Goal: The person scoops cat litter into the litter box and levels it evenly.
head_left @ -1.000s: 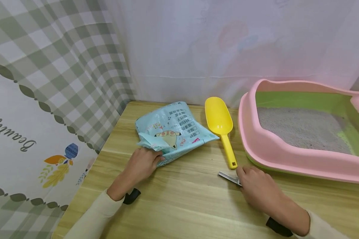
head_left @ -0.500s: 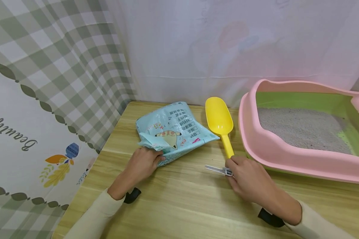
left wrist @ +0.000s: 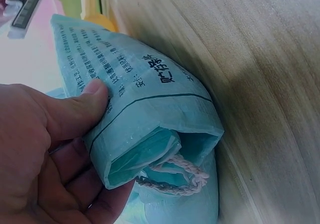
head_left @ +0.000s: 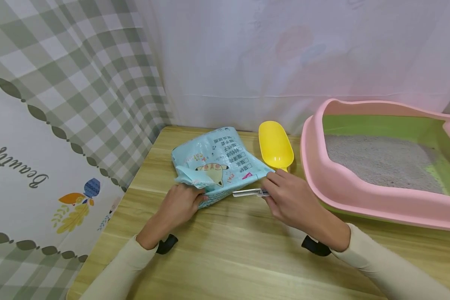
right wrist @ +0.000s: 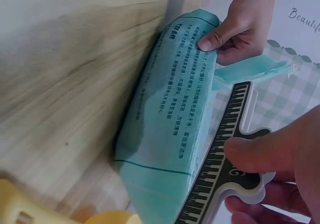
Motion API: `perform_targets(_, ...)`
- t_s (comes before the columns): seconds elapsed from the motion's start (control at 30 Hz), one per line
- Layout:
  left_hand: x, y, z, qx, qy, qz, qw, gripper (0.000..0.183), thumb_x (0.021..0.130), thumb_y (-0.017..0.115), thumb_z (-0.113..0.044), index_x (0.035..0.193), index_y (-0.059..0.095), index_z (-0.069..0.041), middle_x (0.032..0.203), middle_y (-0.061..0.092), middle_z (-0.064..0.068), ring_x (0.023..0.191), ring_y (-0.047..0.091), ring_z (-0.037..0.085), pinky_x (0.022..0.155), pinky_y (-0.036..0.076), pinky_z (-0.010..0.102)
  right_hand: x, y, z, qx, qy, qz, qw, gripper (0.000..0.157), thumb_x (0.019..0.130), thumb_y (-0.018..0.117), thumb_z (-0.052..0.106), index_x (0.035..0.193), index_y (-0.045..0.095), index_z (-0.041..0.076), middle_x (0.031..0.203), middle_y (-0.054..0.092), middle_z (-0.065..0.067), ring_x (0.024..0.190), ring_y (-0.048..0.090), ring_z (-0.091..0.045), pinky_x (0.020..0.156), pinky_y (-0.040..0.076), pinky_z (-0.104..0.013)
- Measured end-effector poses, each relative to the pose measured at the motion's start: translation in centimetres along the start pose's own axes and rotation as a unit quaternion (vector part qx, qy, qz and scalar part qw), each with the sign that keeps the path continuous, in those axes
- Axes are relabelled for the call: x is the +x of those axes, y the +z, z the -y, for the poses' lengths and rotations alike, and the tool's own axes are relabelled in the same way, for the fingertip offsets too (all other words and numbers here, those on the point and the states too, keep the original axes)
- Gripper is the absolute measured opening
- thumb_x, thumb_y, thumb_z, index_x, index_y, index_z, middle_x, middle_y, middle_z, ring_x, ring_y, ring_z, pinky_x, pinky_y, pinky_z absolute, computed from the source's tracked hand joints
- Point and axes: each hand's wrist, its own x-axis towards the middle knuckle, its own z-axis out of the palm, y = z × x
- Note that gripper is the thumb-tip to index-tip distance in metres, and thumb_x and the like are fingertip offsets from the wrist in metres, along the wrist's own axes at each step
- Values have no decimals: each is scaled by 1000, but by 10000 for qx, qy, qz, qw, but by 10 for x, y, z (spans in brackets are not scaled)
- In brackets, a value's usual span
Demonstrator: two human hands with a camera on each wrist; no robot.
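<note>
A light blue printed plastic bag (head_left: pixel 228 156) lies on the wooden table with its top folded over. My left hand (head_left: pixel 178 204) grips the folded end, thumb on the printed face and fingers beneath. A twisted cord (left wrist: pixel 170 179) pokes out of the fold in the left wrist view. Between thumb and fingers, my right hand (head_left: pixel 294 200) pinches a clip (right wrist: pixel 222 151) with a piano-key pattern along its long edge. The clip's long edge lies near the bag's front edge, beside the bag's right corner.
Behind my right hand lies a yellow scoop (head_left: pixel 275 146), its handle mostly hidden. To the right stands a pink-rimmed litter box (head_left: pixel 316 162) with grey litter (head_left: pixel 382 162) inside. Curtains (head_left: pixel 225 62) hang along the back and left of the table (head_left: pixel 210 258).
My right hand has carried the clip leftward and away from me, from beside the scoop's handle to the bag's right corner. The left hand keeps its grip on the bag.
</note>
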Motion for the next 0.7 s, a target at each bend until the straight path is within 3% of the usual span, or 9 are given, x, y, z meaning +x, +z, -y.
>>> perform_targets(0.23,1,-2,-2,-76,-23,4,10000,13,95,87,-15,91,81,-4,76,71,5,67,59,18,63,56,44,20,8,-1,-99,-397,-106,9991,16,88,84,-1,88,70,6,83,65,-5,77,55,-24,67,50,-33)
perform_targets(0.47,1,-3,-1,-45,-5,-10,10000,12,95,87,-15,96,83,-4,87,77,11,77,71,28,69,59,48,35,14,4,-306,-532,184,9979,14,89,80,-5,86,73,6,88,75,-4,80,61,-22,71,54,-30)
perform_targets(0.7,-1,-1,1,24,36,-28,10000,14,94,88,-15,97,84,-2,86,77,12,75,70,30,68,58,48,43,25,6,-326,-540,368,9973,20,90,73,-10,80,69,7,78,68,-2,73,54,-21,65,48,-28)
